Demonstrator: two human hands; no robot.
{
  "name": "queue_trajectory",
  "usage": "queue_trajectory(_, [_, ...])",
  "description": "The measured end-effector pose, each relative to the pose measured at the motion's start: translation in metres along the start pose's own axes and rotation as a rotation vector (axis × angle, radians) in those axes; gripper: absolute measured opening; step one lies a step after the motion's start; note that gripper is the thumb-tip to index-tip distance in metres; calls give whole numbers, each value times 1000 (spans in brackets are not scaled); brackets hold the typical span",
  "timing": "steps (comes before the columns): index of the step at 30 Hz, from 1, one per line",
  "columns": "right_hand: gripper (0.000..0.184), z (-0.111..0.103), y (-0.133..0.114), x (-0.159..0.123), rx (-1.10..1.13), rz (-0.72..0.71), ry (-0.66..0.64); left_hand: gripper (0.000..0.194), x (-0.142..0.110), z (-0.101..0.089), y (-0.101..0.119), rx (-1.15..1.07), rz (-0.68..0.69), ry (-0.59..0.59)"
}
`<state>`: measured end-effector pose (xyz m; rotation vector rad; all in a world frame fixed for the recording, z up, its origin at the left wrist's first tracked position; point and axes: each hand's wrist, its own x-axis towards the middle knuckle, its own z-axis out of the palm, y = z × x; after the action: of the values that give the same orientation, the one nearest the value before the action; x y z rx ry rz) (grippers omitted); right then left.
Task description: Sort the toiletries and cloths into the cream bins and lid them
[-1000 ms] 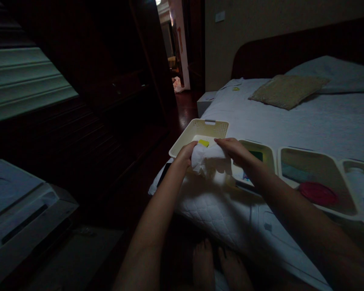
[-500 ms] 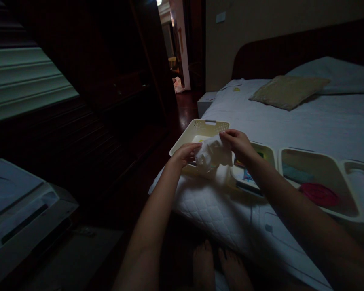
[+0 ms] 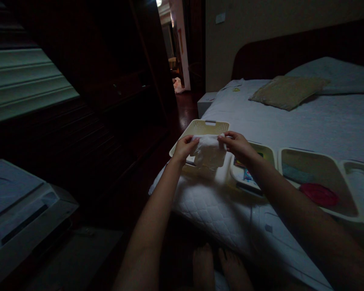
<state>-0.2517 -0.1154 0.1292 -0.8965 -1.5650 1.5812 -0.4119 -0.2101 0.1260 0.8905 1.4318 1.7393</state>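
Observation:
A thin white cloth or tissue (image 3: 210, 149) hangs stretched between my two hands, in front of a cream plastic basket (image 3: 197, 126) on the bed's corner. My left hand (image 3: 184, 148) pinches its upper left corner. At the upper right corner, my right hand (image 3: 234, 142) pinches it between thumb and fingers. The sheet hides much of the basket's inside. To the right, partly behind my right forearm, stands a second cream bin (image 3: 273, 155) with colourful packets (image 3: 247, 174) in it.
A third bin (image 3: 318, 155) holds a red coiled item (image 3: 318, 194) and a grey-green cloth (image 3: 295, 173). Farther right, another bin contains a white bottle (image 3: 360, 186). A pillow (image 3: 289, 91) lies on the bed. A white appliance (image 3: 18, 202) stands at left; my feet (image 3: 203, 262) are below.
The white sheet was crumpled and tilted; now it hangs flatter, its top edge level. My left hand has risen slightly and my right has lowered a little.

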Motion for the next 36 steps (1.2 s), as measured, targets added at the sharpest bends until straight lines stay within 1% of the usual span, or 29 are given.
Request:
queue_trajectory(2, [36, 1, -1, -1, 29, 3, 25, 18, 1, 1, 0, 17, 32, 5])
queue_trajectory(4, [40, 0, -1, -1, 68, -4, 38, 19, 2, 1, -1, 42, 51, 6])
queue_trajectory(6, [49, -1, -1, 0, 63, -58, 33, 19, 4, 2, -1, 72, 72, 32])
queue_trajectory(8, [55, -3, 1, 3, 10, -153, 0, 15, 5, 3, 0, 109, 141, 95])
queue_trajectory(10, [51, -6, 3, 6, -73, -242, -40, 11, 4, 4, 2, 131, 238, 145])
queue_trajectory(12, [41, -8, 3, 10, -167, -300, -57, 9, 2, 5, 5, 118, 278, 120])
queue_trajectory(15, [28, -9, 0, 10, -305, -369, -22, 13, -1, 7, 9, 65, 191, 40])
queue_trajectory(17, [22, -9, -4, 8, -346, -423, 37, 15, -2, 9, 12, 44, 149, 48])
queue_trajectory(19, [20, -8, -9, 6, -338, -452, 74, 14, -3, 11, 15, 27, 145, 79])
queue_trajectory(21, [21, -6, -12, 4, -310, -432, 56, 14, -3, 14, 19, 7, 148, 94])
queue_trajectory(23, [22, -5, -14, 4, -281, -394, 30, 16, -3, 16, 21, -21, 159, 82])
queue_trajectory(26, [21, -4, -12, 5, -253, -379, 63, 24, -4, 17, 21, -59, 171, 2])
queue_trajectory(28, [21, -3, -9, 6, -242, -371, 83, 33, -6, 17, 19, -60, 153, -33])
queue_trajectory(32, [24, 0, 0, 7, -181, -283, 72, 41, -7, 14, 13, -63, 92, -1])
queue_trajectory(36, [31, 2, 6, 6, -116, -207, 55, 44, -3, 10, 4, -99, 65, -13])
